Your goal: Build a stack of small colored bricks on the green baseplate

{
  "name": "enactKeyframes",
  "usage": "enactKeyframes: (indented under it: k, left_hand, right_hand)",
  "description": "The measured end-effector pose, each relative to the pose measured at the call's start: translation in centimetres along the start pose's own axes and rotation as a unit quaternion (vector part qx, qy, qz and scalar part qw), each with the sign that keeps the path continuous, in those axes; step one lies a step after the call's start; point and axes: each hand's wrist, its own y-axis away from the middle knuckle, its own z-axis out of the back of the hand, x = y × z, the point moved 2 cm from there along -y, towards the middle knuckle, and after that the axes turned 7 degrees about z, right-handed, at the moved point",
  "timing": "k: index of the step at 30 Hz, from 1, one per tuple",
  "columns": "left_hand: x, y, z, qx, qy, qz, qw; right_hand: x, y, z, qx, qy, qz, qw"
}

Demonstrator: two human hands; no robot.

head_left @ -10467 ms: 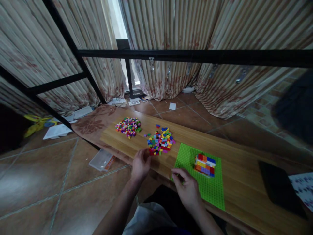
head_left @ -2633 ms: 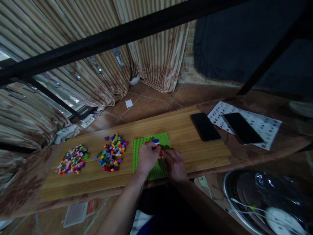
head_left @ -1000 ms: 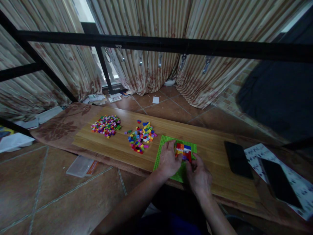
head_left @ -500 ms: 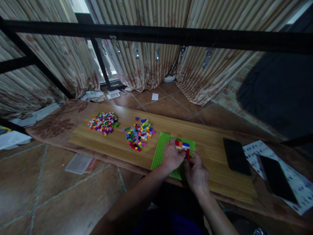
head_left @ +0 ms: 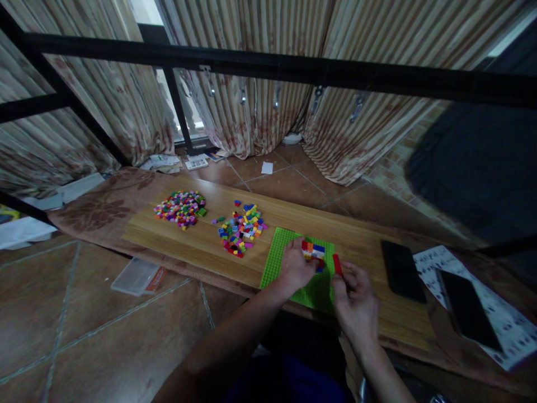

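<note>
A green studded baseplate lies on the wooden board. On it sits a block of joined toy bricks in red, orange, white and blue. My left hand is closed around the left and near sides of this block, its fingers hiding part of it. Just right of the block, my right hand pinches a long red brick between thumb and fingers. The red brick is tilted and apart from the block, over the right edge of the baseplate.
Left of the baseplate lie a loose brick pile and a denser pile of small bricks on the wooden board. To the right are a black tablet-like slab, a dark phone-like slab and a printed sheet.
My right hand has moved right, away from the brick block, carrying the long red brick with it. My left hand stays on the block. The view has shifted slightly.
</note>
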Motion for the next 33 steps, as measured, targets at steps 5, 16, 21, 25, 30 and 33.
enactKeyframes:
  k: [5,16,21,25,30,33]
  left_hand:
    - [0.6,0.6,1.1,-0.022,0.042,-0.037,0.998]
    - [1.8,1.1,3.5,-0.027,0.012,-0.031,0.999]
    - [1.3,0.3,3.1,-0.015,0.018,-0.031,0.999]
    - [1.1,-0.2,2.8,-0.004,0.021,-0.026,0.999]
    - [1.1,-0.6,2.4,0.001,0.019,-0.027,0.999]
    - [1.1,-0.7,2.3,0.003,0.019,-0.028,0.999]
  right_hand:
    - [-1.8,0.3,0.8,0.008,-0.155,-0.06,0.986]
    - [-2.9,-2.9,-1.4,0.064,-0.063,0.056,0.994]
    - [-2.6,-3.8,-2.1,0.046,-0.063,0.118,0.99]
    - [-3.0,-3.7,-2.7,0.022,-0.076,0.108,0.991]
    - [-3.2,-3.7,-3.0,0.003,-0.102,0.097,0.99]
    - [-3.5,-3.7,-3.2,-0.005,-0.121,0.061,0.991]
